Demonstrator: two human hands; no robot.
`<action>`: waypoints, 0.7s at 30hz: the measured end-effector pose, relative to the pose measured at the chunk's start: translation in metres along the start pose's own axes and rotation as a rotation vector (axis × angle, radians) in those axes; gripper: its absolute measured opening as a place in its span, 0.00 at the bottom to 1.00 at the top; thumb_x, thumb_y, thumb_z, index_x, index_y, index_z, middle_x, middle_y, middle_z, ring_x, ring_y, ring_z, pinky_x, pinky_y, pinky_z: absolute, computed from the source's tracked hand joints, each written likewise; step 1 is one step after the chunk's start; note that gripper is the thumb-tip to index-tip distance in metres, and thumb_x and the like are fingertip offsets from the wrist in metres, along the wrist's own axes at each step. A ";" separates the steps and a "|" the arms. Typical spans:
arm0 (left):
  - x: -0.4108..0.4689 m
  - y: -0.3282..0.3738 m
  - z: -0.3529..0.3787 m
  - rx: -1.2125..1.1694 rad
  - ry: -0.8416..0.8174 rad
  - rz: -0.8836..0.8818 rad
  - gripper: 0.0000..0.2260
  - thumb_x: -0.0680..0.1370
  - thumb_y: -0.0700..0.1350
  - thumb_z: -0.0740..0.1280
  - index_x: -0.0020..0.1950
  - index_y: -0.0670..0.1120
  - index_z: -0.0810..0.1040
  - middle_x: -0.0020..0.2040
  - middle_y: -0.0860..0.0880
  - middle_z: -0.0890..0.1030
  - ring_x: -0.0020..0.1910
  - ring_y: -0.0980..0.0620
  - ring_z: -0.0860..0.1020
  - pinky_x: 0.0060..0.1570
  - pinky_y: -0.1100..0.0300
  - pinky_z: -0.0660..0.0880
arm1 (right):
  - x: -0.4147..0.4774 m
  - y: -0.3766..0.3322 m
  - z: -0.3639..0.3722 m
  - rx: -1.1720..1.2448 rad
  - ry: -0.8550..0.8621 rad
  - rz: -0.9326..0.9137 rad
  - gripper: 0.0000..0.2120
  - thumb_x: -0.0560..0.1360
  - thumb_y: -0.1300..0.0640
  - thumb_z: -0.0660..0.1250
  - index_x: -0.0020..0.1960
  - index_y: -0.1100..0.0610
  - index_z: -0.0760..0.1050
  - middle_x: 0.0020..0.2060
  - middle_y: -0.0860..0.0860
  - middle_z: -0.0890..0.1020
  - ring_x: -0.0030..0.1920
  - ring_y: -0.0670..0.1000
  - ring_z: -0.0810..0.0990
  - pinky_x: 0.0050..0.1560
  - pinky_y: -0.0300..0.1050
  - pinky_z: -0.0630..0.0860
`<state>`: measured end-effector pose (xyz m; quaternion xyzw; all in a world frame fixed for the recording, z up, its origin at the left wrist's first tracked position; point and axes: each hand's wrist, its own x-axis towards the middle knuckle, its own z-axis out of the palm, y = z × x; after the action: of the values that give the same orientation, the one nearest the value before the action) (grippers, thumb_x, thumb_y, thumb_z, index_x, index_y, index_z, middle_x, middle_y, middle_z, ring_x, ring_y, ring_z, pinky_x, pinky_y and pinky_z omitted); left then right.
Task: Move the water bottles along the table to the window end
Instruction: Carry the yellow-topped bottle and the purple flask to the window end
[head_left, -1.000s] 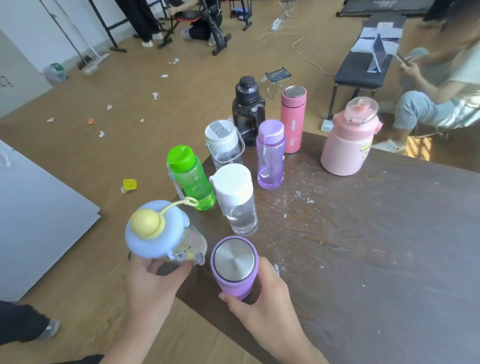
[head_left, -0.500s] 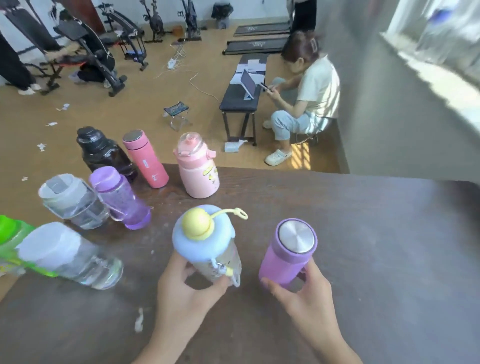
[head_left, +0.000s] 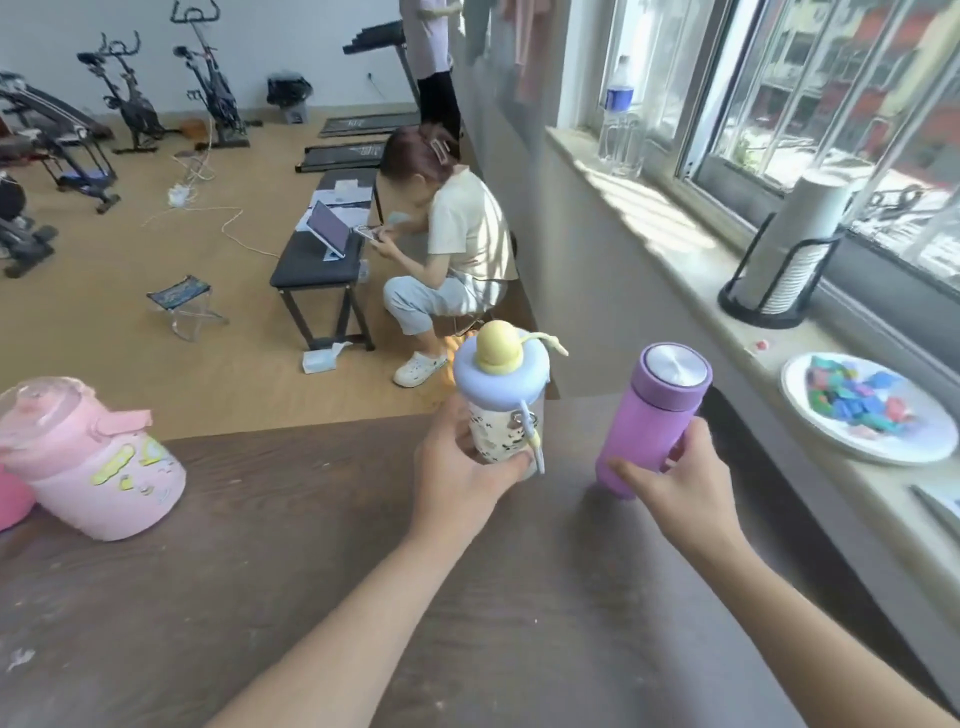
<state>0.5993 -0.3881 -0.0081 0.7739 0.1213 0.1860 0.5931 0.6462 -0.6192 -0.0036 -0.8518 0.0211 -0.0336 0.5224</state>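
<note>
Here the head view shows both arms stretched forward over the dark wooden table (head_left: 260, 597), each hand wrapped around a bottle near the end by the window sill (head_left: 675, 228). The left hand (head_left: 457, 467) grasps a bottle with a blue lid (head_left: 501, 400) around its lower body; the body is pale and translucent with small dark speckles, the lid is broad, soft lavender-blue, and a rounded yellow knob sits on top with a thin yellow loop trailing off to the right, while a small strap hangs down its side. The right hand (head_left: 680, 483) grips a purple flask (head_left: 652, 415), matte lilac on the body, a darker purple band at the cap and a brushed metal disc on top; it leans a little to the right. Whether either bottle's base touches the table cannot be told. Well apart at the left edge stands a pink jug (head_left: 88, 462), squat, with a clear domed lid and yellow stickers, tilted in the wide-angle view. On the sill lie a white plate (head_left: 810, 436) of coloured pieces and a stack of paper cups (head_left: 795, 244) in a black holder.
</note>
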 end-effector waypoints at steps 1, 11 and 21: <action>0.009 0.001 0.019 0.012 -0.009 0.007 0.29 0.63 0.44 0.84 0.61 0.57 0.82 0.52 0.59 0.90 0.50 0.68 0.86 0.46 0.73 0.79 | 0.014 0.004 -0.007 -0.011 0.025 0.000 0.21 0.66 0.58 0.79 0.49 0.48 0.69 0.43 0.47 0.82 0.37 0.38 0.80 0.26 0.31 0.71; 0.059 -0.005 0.147 0.035 -0.056 -0.068 0.28 0.64 0.42 0.86 0.61 0.52 0.81 0.48 0.60 0.86 0.46 0.71 0.84 0.46 0.73 0.77 | 0.091 0.045 -0.030 -0.007 0.165 0.032 0.18 0.65 0.58 0.75 0.45 0.46 0.68 0.43 0.46 0.80 0.42 0.44 0.79 0.33 0.46 0.75; 0.061 -0.006 0.168 0.035 -0.052 -0.097 0.31 0.67 0.41 0.85 0.68 0.53 0.80 0.60 0.51 0.89 0.61 0.51 0.87 0.64 0.52 0.82 | 0.107 0.055 -0.027 -0.018 0.150 0.054 0.20 0.67 0.56 0.76 0.53 0.51 0.69 0.44 0.42 0.78 0.45 0.44 0.79 0.32 0.40 0.69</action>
<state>0.7265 -0.5079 -0.0436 0.7819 0.1462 0.1349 0.5908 0.7506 -0.6761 -0.0369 -0.8506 0.0834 -0.0832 0.5124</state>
